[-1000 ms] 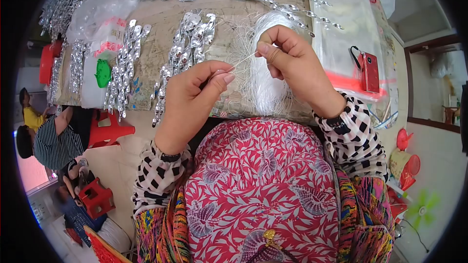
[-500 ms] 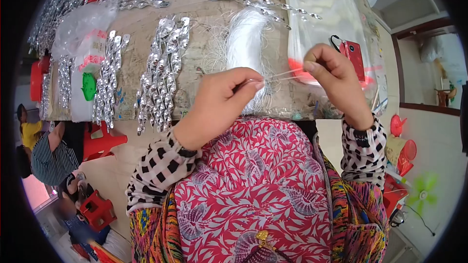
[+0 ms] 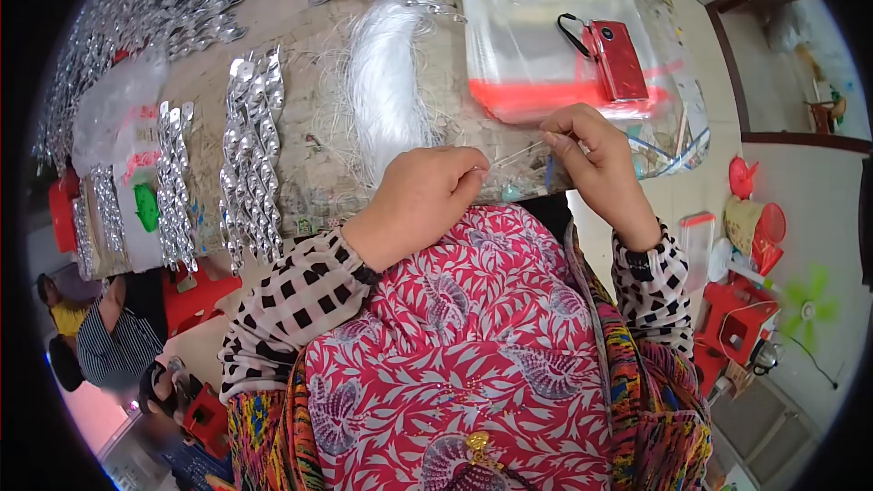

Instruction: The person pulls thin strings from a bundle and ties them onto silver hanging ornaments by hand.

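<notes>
My left hand (image 3: 420,198) is closed in a pinch on one end of a thin whitish string (image 3: 518,157). The other end runs to my right hand (image 3: 597,171), whose thumb and fingers also pinch it, so the string spans the gap between them above the table's near edge. Whether anything tiny sits in either pinch is too small to tell. Just behind my left hand lies a thick bundle of white strings (image 3: 382,82), its loose ends spread over the table. Beyond my right hand is a stack of clear plastic bags (image 3: 523,36) with a red edge.
A red phone-like device (image 3: 620,62) with a black strap lies on the bags. Twisted silver strips (image 3: 250,155) lie in groups to the left, with a green item (image 3: 146,207) beside some. Other people (image 3: 114,336) sit at lower left. A green fan (image 3: 807,311) stands at right.
The view has turned, so the table and its things appear shifted to the left. Both hands keep their pinch on the string, and my right hand no longer overlaps the bags' red edge.
</notes>
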Action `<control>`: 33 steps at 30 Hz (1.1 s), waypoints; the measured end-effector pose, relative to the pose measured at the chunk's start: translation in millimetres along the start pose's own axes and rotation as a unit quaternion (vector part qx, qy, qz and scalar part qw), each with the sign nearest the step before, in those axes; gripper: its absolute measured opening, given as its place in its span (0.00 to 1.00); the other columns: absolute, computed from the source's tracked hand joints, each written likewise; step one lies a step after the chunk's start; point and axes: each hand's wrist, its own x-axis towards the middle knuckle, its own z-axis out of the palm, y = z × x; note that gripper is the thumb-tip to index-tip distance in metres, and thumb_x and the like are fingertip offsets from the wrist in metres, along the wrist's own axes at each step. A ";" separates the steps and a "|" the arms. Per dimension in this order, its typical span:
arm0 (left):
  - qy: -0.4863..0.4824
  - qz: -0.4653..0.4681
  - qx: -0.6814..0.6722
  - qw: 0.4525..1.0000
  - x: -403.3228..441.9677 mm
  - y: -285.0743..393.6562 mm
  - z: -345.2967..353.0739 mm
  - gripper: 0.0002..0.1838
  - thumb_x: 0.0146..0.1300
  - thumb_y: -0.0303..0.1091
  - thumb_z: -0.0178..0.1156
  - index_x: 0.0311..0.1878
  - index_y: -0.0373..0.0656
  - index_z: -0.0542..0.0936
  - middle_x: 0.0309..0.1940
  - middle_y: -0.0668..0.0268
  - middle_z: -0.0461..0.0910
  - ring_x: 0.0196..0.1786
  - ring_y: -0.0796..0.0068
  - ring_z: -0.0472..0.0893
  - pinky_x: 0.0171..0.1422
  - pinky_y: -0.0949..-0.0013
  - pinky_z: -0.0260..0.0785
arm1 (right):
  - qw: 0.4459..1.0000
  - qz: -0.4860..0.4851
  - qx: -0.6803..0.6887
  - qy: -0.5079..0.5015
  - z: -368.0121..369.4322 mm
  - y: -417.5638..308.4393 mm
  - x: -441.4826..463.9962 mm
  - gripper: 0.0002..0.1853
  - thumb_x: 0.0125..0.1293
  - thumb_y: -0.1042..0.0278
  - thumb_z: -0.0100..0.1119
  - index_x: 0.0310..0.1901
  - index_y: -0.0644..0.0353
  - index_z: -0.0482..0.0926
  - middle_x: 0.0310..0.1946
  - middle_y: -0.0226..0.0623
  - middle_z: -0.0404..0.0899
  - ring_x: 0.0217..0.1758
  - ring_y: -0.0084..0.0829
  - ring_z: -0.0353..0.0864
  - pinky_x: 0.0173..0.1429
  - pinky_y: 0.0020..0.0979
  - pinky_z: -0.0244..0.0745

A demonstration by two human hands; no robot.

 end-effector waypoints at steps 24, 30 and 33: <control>-0.029 0.033 0.036 0.998 0.9 -0.7 4.4 0.08 0.61 0.31 0.57 0.40 0.38 0.81 0.33 0.53 0.81 0.35 0.52 0.81 0.40 0.58 0.73 | 0.988 -0.011 -0.148 0.041 -15.6 24.2 -37.5 0.03 0.56 0.79 0.60 0.33 0.65 0.77 0.32 0.39 0.73 0.39 0.37 0.74 0.43 0.32 0.69; -0.046 0.035 0.046 0.997 -4.1 -0.9 4.5 0.08 0.62 0.31 0.57 0.41 0.38 0.81 0.33 0.53 0.81 0.34 0.53 0.80 0.39 0.60 0.73 | 0.990 -0.013 -0.137 0.033 -9.7 19.9 -40.5 0.04 0.54 0.79 0.61 0.32 0.65 0.78 0.32 0.38 0.74 0.40 0.38 0.74 0.44 0.33 0.69; -0.047 0.025 0.049 0.997 -4.4 0.4 4.5 0.08 0.62 0.31 0.57 0.40 0.38 0.81 0.33 0.53 0.81 0.34 0.52 0.80 0.40 0.60 0.73 | 0.990 -0.015 -0.128 0.059 -1.9 20.4 -36.3 0.04 0.54 0.79 0.62 0.32 0.64 0.78 0.32 0.38 0.74 0.39 0.38 0.74 0.43 0.34 0.68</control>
